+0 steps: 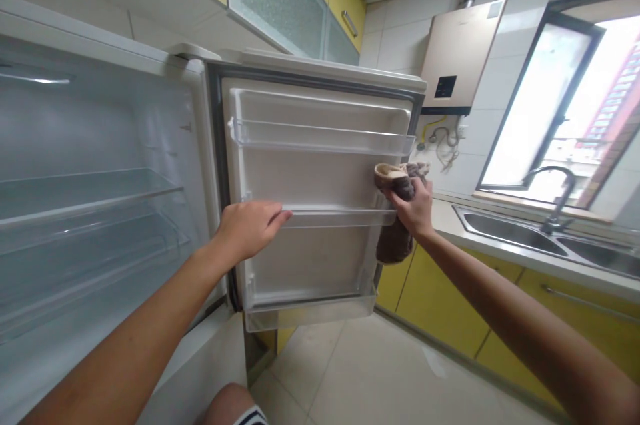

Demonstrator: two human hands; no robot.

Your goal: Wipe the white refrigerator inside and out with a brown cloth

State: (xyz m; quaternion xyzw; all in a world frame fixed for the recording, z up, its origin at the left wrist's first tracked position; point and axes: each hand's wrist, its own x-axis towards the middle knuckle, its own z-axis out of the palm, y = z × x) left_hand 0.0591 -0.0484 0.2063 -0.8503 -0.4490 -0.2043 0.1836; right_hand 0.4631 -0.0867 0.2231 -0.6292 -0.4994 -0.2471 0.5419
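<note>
The refrigerator door (310,178) stands wide open, its inner side facing me. My left hand (253,228) is closed at the left end of the clear middle door shelf (335,218), with the thumb along its upper edge. At that shelf's right end, my right hand (416,208) grips a bunched brown cloth (395,245) with a beige underside. The cloth hangs below the fingers and overlaps the door's outer edge. A clear upper door shelf (325,137) and a clear lower one (310,313) are above and below the hands.
The refrigerator compartment (65,125) with its glass shelf (90,195) lies open at left. A counter with a double sink (515,231) and tap (563,191) is at right. A water heater (463,55) hangs beside the open window (540,105). Yellow cabinets (445,298) stand below.
</note>
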